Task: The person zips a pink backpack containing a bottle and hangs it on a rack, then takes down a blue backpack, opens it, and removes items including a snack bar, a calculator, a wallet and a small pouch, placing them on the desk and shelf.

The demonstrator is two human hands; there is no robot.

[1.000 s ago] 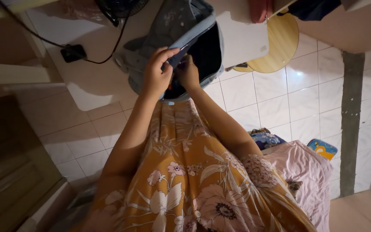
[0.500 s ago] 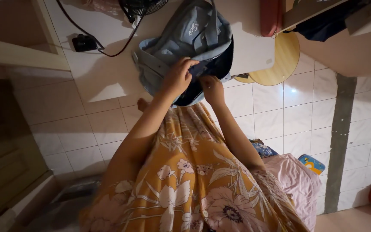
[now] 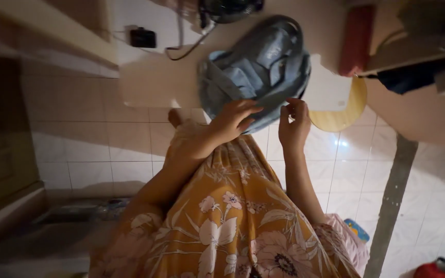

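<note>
White tiled floor under me, blue backpack [image 3: 256,67] up on the white table [image 3: 150,82]. Its dark mouth was gaping a second ago; now it's nearly zipped. My left hand [image 3: 233,119] rests half-open on the edge, my right hand [image 3: 293,123] pinches near the zip.

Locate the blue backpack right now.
Head view, top centre: the blue backpack lies on the white table, both hands at its near edge, round wooden board to its right.

Round wooden board [image 3: 342,114] beside white tabletop [image 3: 155,82]; black fan [image 3: 230,9]; black adapter [image 3: 143,37]; tiled floor [image 3: 336,170]
</note>
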